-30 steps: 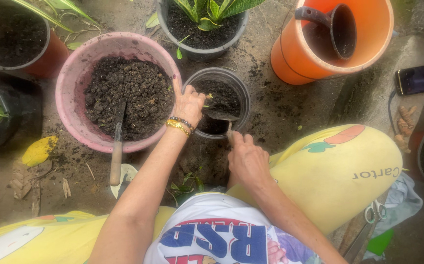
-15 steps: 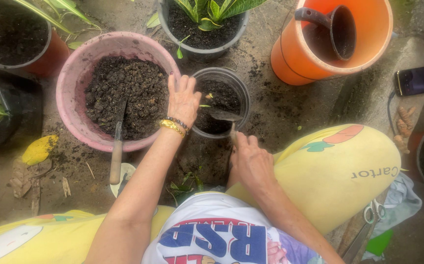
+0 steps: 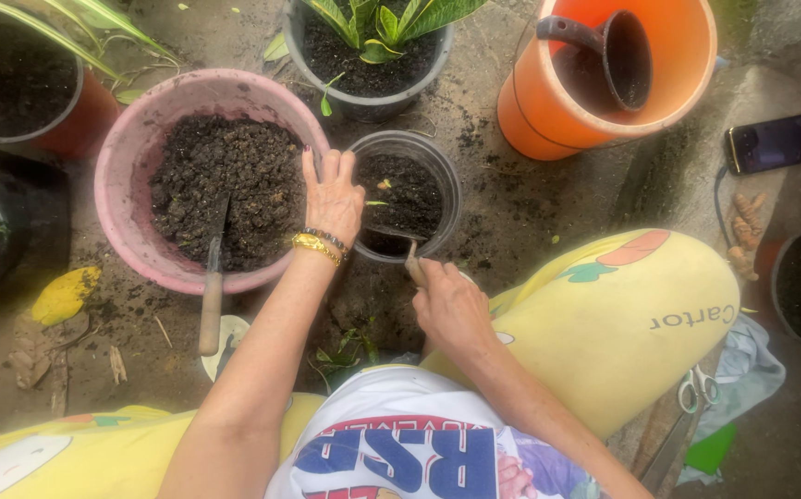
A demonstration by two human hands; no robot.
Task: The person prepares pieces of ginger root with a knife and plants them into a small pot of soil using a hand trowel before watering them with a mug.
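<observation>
You are working seated on the ground with both hands forward of your knees. Your right hand is gripping the handle of a small metal trowel, closed around it, with the blade reaching over the near rim of the small round black plastic pot. Keep the blade low inside the rim so soil is not spilling onto the concrete floor.

Your left hand is lying open, fingers extended, holding nothing; it is resting across the gap where the black pot is standing just beside the wide pink plastic tub of dark soil. Use that hand to steady the pot while the trowel is working.

A second trowel with a pale wooden handle is standing tilted in the pink tub, blade buried in the soil.

Beyond the black pot, a grey pot holding a green leafy plant is sitting near. Farther right, an orange plastic bucket is holding a dark brown scoop; both are well apart from your hands.
</observation>
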